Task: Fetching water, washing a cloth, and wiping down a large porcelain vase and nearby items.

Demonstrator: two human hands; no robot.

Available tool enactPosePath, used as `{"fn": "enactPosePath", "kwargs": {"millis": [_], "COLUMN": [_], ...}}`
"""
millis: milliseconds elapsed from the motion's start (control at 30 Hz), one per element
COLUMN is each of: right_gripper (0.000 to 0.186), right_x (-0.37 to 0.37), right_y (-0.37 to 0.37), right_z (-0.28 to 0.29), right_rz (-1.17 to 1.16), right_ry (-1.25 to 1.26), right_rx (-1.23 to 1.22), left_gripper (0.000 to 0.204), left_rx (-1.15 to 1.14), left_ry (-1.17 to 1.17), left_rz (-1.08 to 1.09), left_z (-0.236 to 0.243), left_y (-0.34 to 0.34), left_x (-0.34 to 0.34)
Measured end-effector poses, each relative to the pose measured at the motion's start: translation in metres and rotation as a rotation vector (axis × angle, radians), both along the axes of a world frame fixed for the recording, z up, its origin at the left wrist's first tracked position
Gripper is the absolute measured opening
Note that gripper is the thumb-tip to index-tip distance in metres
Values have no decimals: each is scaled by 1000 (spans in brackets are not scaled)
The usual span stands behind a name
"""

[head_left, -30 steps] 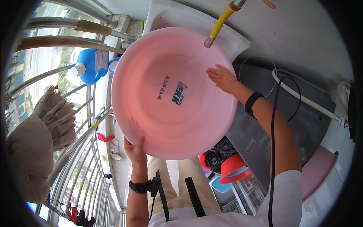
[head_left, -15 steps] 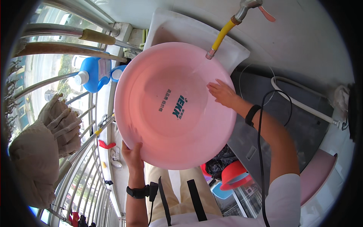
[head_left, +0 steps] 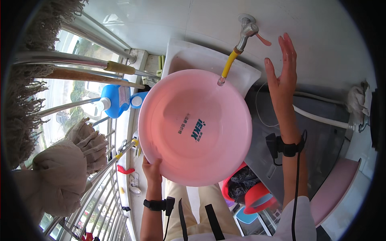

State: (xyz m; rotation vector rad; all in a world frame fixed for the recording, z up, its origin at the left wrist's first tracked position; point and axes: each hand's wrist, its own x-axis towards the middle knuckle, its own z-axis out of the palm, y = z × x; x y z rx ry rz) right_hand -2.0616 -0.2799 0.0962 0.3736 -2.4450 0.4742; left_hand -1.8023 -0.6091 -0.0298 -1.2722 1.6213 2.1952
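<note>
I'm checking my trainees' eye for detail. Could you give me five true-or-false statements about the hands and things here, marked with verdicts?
1. The left hand grips the rim of the pink basin. True.
2. Both hands are gripping the basin. False: the right hand is open and apart from it, near the tap handle.
3. The yellow hose points down toward the basin. True.
4. The large bottle left of the basin is green. False: that is a blue bottle.
5. Each wrist wears a black band. True.
</note>
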Motion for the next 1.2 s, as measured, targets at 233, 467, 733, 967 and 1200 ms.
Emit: {"fn": "enactPosePath", "kwargs": {"millis": [233,467,733,967,1200], "right_gripper": [46,43,33,42,50], "right_x": [-6,-1,157,163,201], "right_y": [-21,-41,-24,-117,17], "right_z": [-7,9,-253,-304,-154], "right_rz": [-37,-30,-234,243,-296], "right_ry": [-320,-281,-1048,-1384,-700], "right_rx": [-138,-442,-341,-1021,74], "left_gripper": [44,47,51,49,50], "left_rx": [-19,32,104,118,86], "left_ry": [68,53,54,45,86], "left_rz": [-39,-72,-57,-73,-87], "left_z": [0,-5,-14,-23,-5], "left_y": [-3,0,-12,-14,-9], "left_x": [-5,-3,30,26,-6]}}
